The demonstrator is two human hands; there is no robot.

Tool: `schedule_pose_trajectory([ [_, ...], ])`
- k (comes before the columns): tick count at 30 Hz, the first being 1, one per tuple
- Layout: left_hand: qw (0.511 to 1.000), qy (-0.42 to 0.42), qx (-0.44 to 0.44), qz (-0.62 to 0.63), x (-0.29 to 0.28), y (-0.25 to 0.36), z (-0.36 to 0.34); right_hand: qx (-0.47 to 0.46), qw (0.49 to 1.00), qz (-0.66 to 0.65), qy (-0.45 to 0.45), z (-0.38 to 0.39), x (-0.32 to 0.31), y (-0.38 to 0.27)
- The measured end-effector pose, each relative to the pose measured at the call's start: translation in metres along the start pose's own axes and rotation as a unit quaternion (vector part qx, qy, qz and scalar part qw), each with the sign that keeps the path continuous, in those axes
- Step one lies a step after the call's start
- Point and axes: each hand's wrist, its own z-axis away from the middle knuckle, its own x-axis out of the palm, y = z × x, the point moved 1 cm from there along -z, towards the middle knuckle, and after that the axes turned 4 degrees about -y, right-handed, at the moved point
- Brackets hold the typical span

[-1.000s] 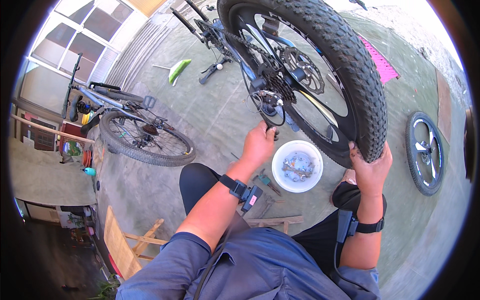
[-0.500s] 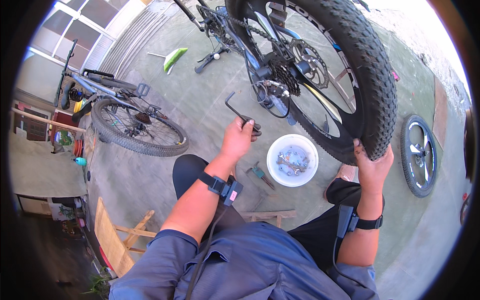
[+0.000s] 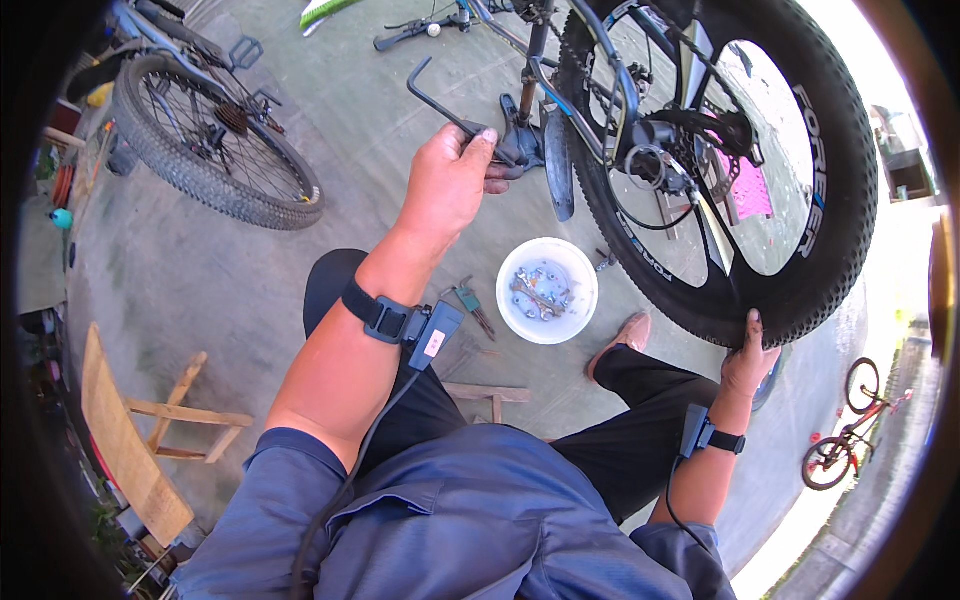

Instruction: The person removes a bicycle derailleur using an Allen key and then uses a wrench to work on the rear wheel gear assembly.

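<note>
In my left hand (image 3: 450, 185) is a black L-shaped hex key (image 3: 438, 100), its bent end pointing up and away from me. My fingers are closed around its other part. My right hand (image 3: 748, 362) grips the bottom of the rear wheel's fat black tyre (image 3: 690, 318), thumb on the near side and the other fingers mostly hidden behind it. The bicycle (image 3: 625, 110) stands upside down, its saddle (image 3: 520, 145) on the floor to the right of my left hand. Its derailleur (image 3: 650, 165) and sprockets face me, clear of both hands.
A white bucket (image 3: 547, 330) with several wrenches and small parts stands between my feet. A green-handled tool (image 3: 470, 300) lies beside it. Another bicycle (image 3: 210, 130) lies at left, near a wooden stool (image 3: 125, 430). A small red bicycle (image 3: 850, 430) is far right.
The view has swung right. My left hand has moved farther out with the hex key, toward the saddle. The bicycle shows more side-on, and my right hand still holds the tyre.
</note>
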Motion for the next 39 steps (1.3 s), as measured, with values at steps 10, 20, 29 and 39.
schedule_pose_trajectory([
  [10, 0.989, -0.048, 0.051, 0.128, -0.038, 0.029, 0.021, 0.073, 0.997, -0.017, 0.004, -0.003, 0.000, -0.023],
  [20, 0.986, -0.053, 0.058, 0.145, -0.054, 0.033, 0.027, 0.090, 0.996, 0.027, -0.003, -0.013, -0.002, -0.037],
  [29, 0.988, -0.048, 0.081, 0.126, -0.054, 0.030, 0.026, 0.079, 0.987, 0.134, -0.028, -0.043, 0.020, -0.096],
  [39, 0.988, -0.034, 0.086, 0.123, -0.050, 0.024, 0.022, -0.025, 0.962, 0.255, -0.092, -0.091, 0.078, -0.182],
])
